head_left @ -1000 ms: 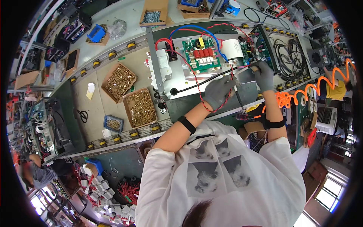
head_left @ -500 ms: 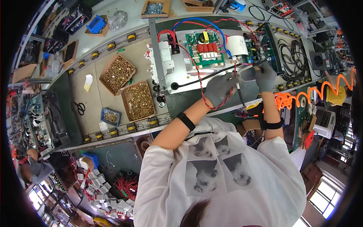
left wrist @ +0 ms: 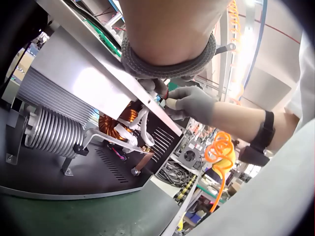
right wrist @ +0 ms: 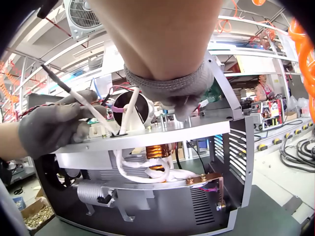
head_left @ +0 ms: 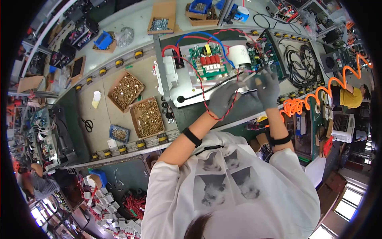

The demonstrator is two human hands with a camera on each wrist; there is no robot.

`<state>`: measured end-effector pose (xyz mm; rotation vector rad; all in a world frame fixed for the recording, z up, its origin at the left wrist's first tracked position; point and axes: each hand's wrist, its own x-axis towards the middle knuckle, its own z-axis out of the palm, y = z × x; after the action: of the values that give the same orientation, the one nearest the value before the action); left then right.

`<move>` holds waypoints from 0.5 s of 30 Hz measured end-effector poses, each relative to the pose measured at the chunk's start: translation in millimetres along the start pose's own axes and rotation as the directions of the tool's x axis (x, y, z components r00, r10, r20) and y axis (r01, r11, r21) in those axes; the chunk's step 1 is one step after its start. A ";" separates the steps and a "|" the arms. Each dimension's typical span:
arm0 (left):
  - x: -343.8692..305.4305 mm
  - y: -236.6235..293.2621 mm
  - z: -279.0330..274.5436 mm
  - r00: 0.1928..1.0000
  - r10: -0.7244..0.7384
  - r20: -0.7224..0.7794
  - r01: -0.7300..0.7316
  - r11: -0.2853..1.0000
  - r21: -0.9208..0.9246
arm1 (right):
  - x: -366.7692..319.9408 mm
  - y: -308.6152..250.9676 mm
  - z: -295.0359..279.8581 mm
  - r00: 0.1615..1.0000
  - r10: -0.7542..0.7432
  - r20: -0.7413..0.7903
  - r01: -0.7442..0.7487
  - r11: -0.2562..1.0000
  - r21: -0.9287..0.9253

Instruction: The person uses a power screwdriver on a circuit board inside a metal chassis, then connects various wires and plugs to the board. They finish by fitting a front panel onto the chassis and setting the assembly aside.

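The left hand (left wrist: 160, 72) is partly hidden in left-wrist view

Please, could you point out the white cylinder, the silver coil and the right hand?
White cylinder (head_left: 238, 55), head view: its curved side.
Silver coil (left wrist: 59, 132), left wrist view: middle of its windings.
Right hand (head_left: 268, 90), head view: its visible middle.

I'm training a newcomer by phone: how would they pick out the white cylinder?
In the head view, find the large metal unit above the picture's centre, then the green circuit board with red parts on it. The white cylinder sits just right of that board. Unlike its neighbours, it is one big, smooth drum.
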<state>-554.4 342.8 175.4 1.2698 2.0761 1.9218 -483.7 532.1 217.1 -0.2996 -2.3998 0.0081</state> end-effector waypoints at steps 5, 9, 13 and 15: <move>-7.4 27.9 -50.6 0.987 -0.022 -0.158 0.093 0.885 0.456 | -4.5 -32.2 4.4 0.860 0.299 0.414 -0.491 0.706 0.511; -15.6 15.0 -57.9 0.991 -0.058 -0.124 0.118 0.822 0.558 | -9.2 -33.4 12.9 0.882 0.362 0.302 -0.466 0.573 0.675; -16.8 3.3 -55.8 1.000 0.009 -0.026 0.009 0.799 0.602 | 0.0 -29.9 0.5 0.884 0.446 0.139 -0.422 0.633 0.649; -16.0 6.3 -52.6 1.000 -0.018 -0.019 0.025 0.792 0.610 | 15.1 -36.6 -12.9 0.908 0.413 0.063 -0.348 0.664 0.662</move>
<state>-568.6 290.2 185.2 1.2942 2.8345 1.2616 -493.9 498.7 239.9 -0.4410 -2.0284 1.0066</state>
